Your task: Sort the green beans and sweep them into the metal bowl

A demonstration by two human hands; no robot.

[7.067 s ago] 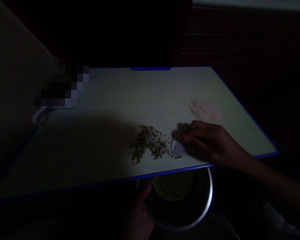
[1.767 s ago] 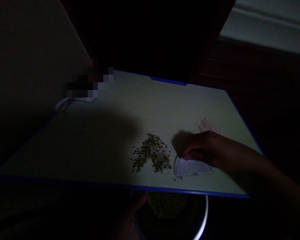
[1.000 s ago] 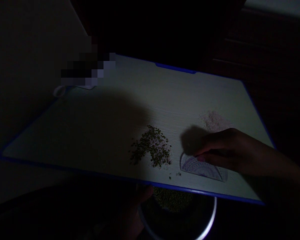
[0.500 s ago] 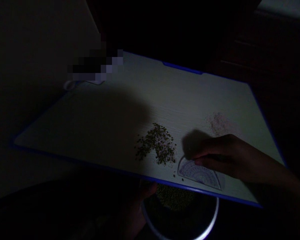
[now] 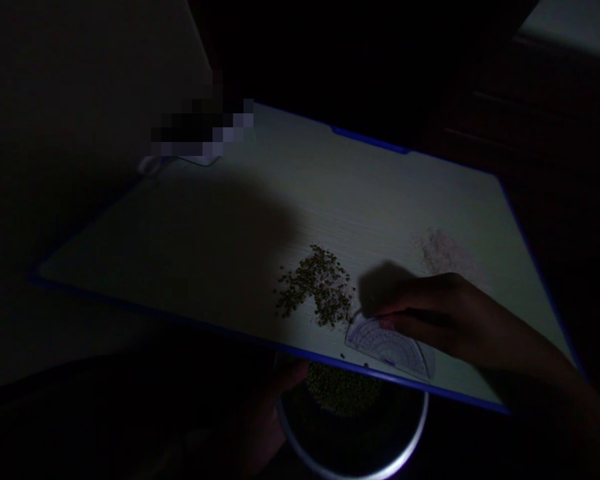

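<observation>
My right hand (image 5: pixel 430 313) pinches a clear half-round protractor (image 5: pixel 387 350), holding it tilted on the white board (image 5: pixel 350 187). At the protractor's left edge lies a small heap of green beans (image 5: pixel 325 293), which look like mung beans, mixed with pale grains. A couple of stray beans sit by the board's front edge. Below that edge my left hand (image 5: pixel 273 420) grips the left rim of a round bowl (image 5: pixel 405 450) with a shiny rim. More green beans (image 5: pixel 343 393) lie inside it. Most of the left hand's fingers are hidden in the dark.
A pile of pale grains (image 5: pixel 447 253) lies on the board's right side, just beyond my right hand. A partly blurred-out object with a light edge (image 5: pixel 205 160) rests at the board's far left corner. The board has a blue border; the surroundings are very dark.
The protractor in my right hand has moved slightly left, up to the bean heap. One stray bean has shifted toward the front edge. My left hand stays at the bowl.
</observation>
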